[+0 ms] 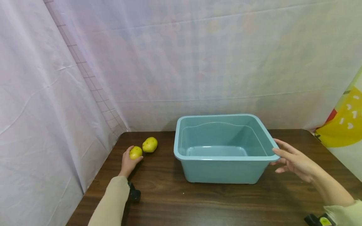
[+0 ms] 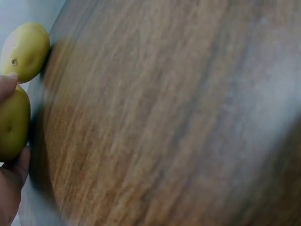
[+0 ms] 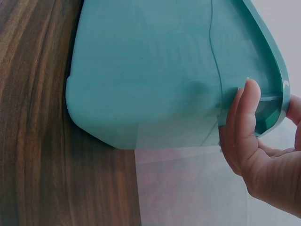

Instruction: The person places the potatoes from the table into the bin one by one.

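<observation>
While tabletop (image 1: 215, 204) dark, curtain (image 1: 198, 62) pale.

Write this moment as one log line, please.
left fingers: grip potato | right fingers: hold tub rim | other potato: beside first, on table

A curtained nook, home or studio I can't tell: pale sheets (image 1: 198, 69) hang by the tabletop (image 1: 175, 204)'s far and left edges.
</observation>
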